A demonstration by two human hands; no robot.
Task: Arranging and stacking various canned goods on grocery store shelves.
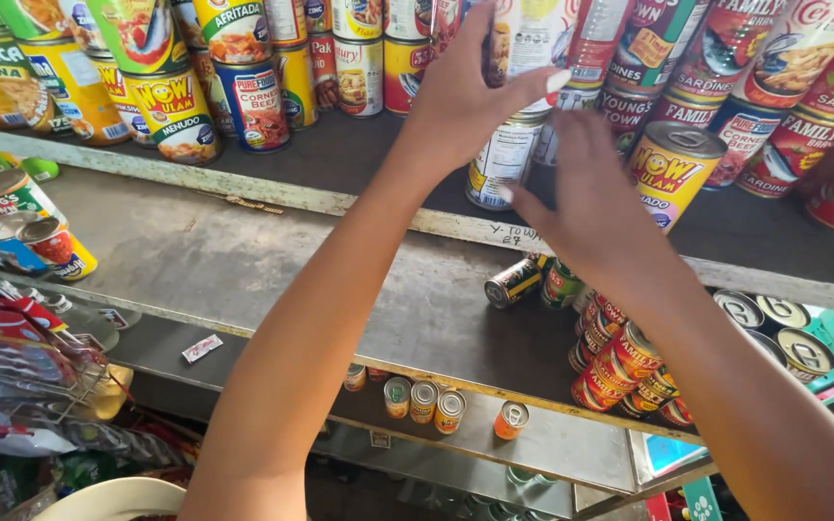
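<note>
Left hand clamps tall can, upper centre | right hand fingers apart beside it | grey metal shelves, cans throughout

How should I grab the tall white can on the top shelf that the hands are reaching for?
Grip the tall white can around its round side wall, near the middle, coming from the front. It stands upright with other cans packed close behind and beside it, so only the front is open. The left hand already wraps its upper part, and the right hand is beside its lower part. A yellow can stands just to the right.
</note>
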